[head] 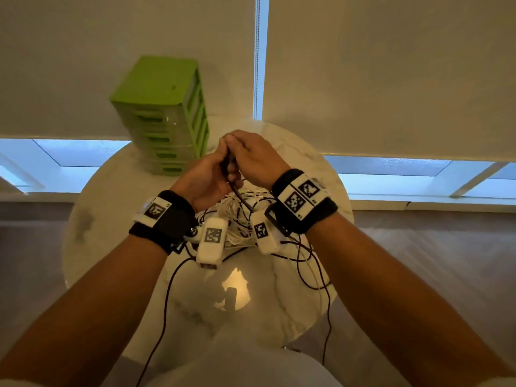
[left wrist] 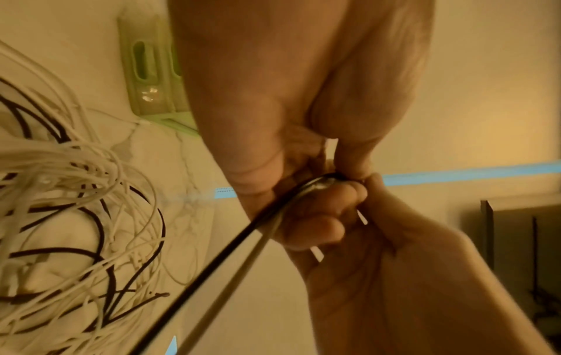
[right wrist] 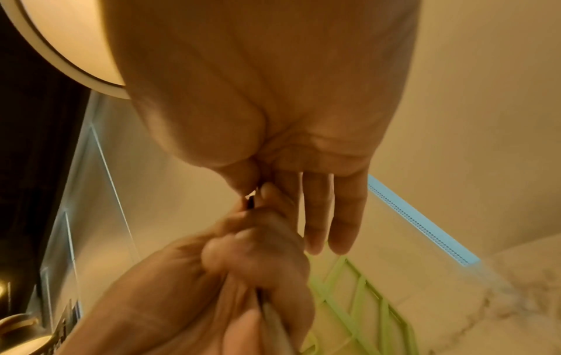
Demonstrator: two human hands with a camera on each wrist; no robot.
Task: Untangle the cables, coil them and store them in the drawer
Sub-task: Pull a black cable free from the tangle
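Head view: both hands (head: 231, 160) pinch a dark cable (head: 237, 192) above the tangle (head: 240, 219), green drawers (head: 167, 115) behind.

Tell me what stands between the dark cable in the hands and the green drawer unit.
Nothing on the table blocks the way, but the dark cable still runs into the tangle, and the drawer unit looks shut.

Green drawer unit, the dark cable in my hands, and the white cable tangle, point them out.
green drawer unit (head: 156, 82), head view, its top.
dark cable (left wrist: 242, 236), left wrist view, taut stretch.
white cable tangle (left wrist: 60, 163), left wrist view, bundled strands.
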